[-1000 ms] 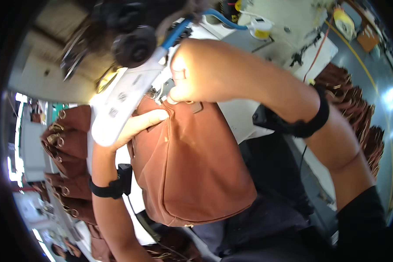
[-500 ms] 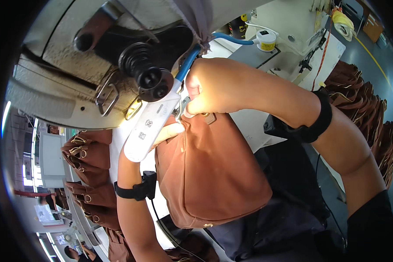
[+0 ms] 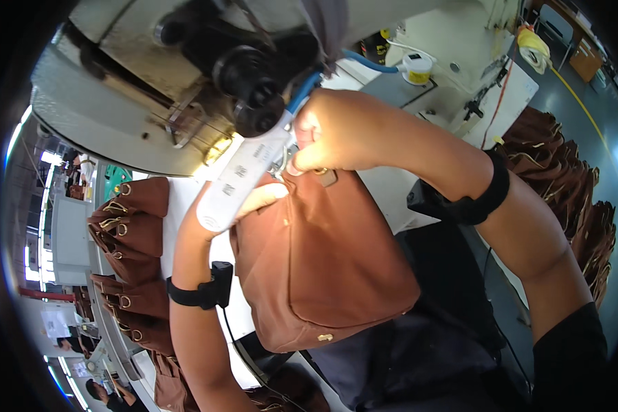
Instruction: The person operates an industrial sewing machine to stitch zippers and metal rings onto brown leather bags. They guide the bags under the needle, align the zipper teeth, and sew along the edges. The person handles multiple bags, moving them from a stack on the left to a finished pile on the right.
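A brown bag (image 3: 343, 254) hangs in front of my lap with its top edge under the head of a sewing machine (image 3: 110, 120). My left hand (image 3: 259, 198) grips the upper left edge of the bag, its thumb laid on the outer face. A white lamp (image 3: 237, 182) hides part of that hand. With bent fingers pressed together, my right hand (image 3: 326, 134) holds the top edge near the presser foot (image 3: 283, 161) and a small tab with a metal ring (image 3: 327, 177). The fingertips inside the bag are out of sight.
Several brown bags (image 3: 134, 240) stand in a row along the left side. More brown pieces (image 3: 553, 165) are piled on the right. A white round container (image 3: 417, 67) sits on the machine bed. Two people work far off at the lower left.
The view has shifted and tilted slightly, so the machine head appears farther right and the bag a little higher and more left. Both hands keep their grip on the bag's top edge.
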Motion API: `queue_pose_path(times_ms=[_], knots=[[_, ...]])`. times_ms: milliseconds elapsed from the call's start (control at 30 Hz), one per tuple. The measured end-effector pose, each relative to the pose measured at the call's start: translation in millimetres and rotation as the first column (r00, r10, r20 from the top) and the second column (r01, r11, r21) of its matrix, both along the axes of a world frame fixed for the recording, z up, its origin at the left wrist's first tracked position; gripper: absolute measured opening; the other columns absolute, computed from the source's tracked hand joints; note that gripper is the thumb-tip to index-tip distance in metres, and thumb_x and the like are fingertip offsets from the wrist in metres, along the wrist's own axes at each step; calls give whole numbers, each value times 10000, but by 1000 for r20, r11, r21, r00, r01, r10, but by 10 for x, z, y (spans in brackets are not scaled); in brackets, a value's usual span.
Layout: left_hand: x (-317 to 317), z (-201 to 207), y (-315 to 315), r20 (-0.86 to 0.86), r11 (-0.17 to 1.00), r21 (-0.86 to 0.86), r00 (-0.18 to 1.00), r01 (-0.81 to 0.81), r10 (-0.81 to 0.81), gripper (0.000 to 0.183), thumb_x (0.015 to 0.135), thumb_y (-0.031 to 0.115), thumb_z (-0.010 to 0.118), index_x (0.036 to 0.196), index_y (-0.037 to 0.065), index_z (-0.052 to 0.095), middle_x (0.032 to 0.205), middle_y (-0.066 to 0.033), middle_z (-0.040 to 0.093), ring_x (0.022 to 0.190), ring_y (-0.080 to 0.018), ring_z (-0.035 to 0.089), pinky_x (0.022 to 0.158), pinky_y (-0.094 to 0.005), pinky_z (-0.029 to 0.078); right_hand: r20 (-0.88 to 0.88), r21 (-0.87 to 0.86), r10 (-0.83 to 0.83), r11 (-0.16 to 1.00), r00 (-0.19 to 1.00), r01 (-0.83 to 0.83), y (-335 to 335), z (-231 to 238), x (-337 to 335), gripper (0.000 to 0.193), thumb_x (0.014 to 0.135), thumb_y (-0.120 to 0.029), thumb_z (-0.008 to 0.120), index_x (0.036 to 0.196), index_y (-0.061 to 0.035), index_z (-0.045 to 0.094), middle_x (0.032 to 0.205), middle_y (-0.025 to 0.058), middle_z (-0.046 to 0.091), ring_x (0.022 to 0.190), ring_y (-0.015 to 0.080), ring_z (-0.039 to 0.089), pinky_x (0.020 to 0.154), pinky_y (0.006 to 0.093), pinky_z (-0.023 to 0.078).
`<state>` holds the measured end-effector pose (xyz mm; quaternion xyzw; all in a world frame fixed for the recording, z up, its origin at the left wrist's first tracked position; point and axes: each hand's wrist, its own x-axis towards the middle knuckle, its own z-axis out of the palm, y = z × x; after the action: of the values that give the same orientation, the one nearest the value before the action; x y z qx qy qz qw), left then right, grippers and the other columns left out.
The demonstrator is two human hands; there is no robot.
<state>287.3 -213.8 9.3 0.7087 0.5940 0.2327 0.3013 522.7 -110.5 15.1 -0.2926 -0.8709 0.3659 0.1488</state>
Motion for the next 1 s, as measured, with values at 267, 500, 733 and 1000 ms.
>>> queue_pose_path(times_ms=[267,500,733,1000], knots=[[-45,-46,-30,50,995,-80,996,-63,67,297,879,334,833,802,110,654,740,83,557,683,-41,477,617,-228,388,-13,33,8,999,1000,-8,-24,16,11,316,785,-346,773,750,-37,715,660,84,674,642,204,641,616,349,488],[155,259,-83,-64,988,132,995,82,-74,630,850,287,857,1353,6,600,1211,-102,682,1060,-209,633,960,-343,505,18,-14,18,1000,1000,-18,12,-4,-40,442,789,-350,795,610,-6,582,559,62,493,535,177,449,560,353,394],[203,266,-144,-39,999,29,999,-31,32,538,871,283,845,1278,-6,645,1034,-62,731,923,-162,658,842,-325,537,33,7,24,1000,999,-24,31,-43,-54,384,755,-393,820,816,-22,742,692,158,691,654,276,685,630,401,532],[110,155,-69,-114,999,46,993,10,-4,319,866,311,847,891,51,663,781,20,626,724,-83,548,670,-266,451,-28,53,20,998,999,-18,5,-31,1,349,790,-352,790,719,-31,676,623,83,612,613,222,605,607,375,467]])
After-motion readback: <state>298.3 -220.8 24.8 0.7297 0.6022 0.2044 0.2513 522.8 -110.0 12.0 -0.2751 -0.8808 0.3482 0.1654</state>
